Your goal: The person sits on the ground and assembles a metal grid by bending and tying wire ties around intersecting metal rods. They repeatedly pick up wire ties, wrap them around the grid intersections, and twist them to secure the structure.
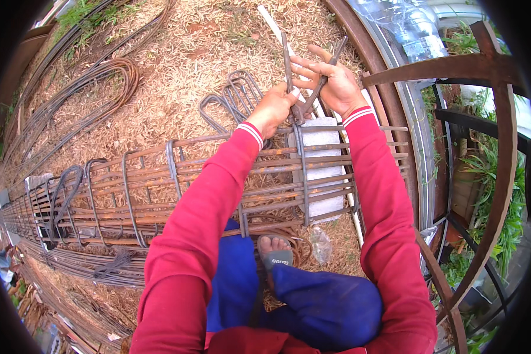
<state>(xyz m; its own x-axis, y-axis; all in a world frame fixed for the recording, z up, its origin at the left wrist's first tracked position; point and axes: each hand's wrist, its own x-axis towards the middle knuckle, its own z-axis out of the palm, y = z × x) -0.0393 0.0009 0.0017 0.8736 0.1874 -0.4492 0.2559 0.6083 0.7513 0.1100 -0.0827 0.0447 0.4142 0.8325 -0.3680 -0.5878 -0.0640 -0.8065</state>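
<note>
Pincers spread wide at the cage's far corner

From where I stand, the left hand (271,110) is wrapped round one handle of the pincers (315,94), low near the pivot, which likely steadies the tool. The right hand (337,86) is opened out, palm up, the other handle crossing its loose fingers, perhaps to leave that side free to swing. The pincers' head sits at the top edge of the bar cage (274,152), beside a stirrup (304,177); whether it bites anything is too small to tell. A pale block (327,206) lies under the bars, seemingly propping them above the straw (177,76).
</note>
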